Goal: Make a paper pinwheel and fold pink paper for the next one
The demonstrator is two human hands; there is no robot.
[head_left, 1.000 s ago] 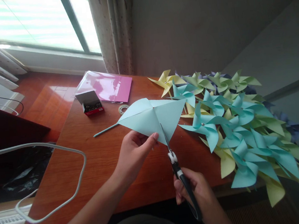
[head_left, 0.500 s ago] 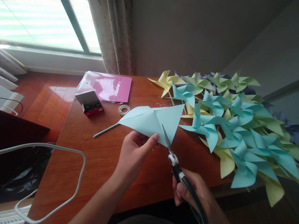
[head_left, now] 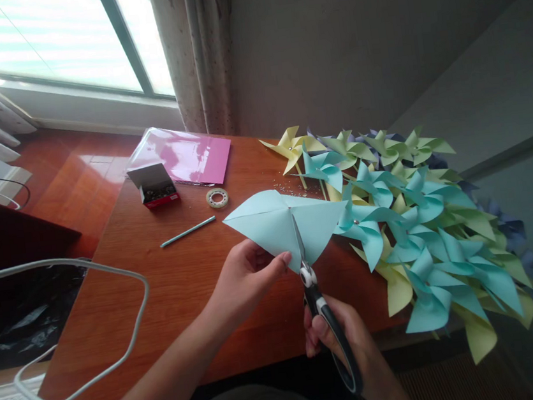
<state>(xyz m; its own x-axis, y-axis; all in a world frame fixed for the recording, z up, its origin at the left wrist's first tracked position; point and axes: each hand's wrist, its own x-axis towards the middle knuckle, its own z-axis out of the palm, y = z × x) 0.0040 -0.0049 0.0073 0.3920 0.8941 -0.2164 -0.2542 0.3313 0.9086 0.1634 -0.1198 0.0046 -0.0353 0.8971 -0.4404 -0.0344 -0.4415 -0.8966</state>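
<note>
Pale blue paper square point(head_left: 284, 222) held above the wooden table point(head_left: 170, 281), pinched at its near edge by left hand point(head_left: 244, 279) for steadiness. Scissors point(head_left: 320, 309), fingers of right hand point(head_left: 345, 345) closed through the handle, blades along a crease. One straw point(head_left: 187, 231), one tape roll point(head_left: 217, 198), one pin box point(head_left: 154, 185); pinwheels point(head_left: 408, 222) piled, too many to count.

You get strong daylight from the overexposed window point(head_left: 37, 46) at upper left; it glares off the glossy pink plastic sleeve point(head_left: 185, 158) and polished reddish wooden table point(head_left: 160, 283). Corners darken and lines bow toward the edges.
</note>
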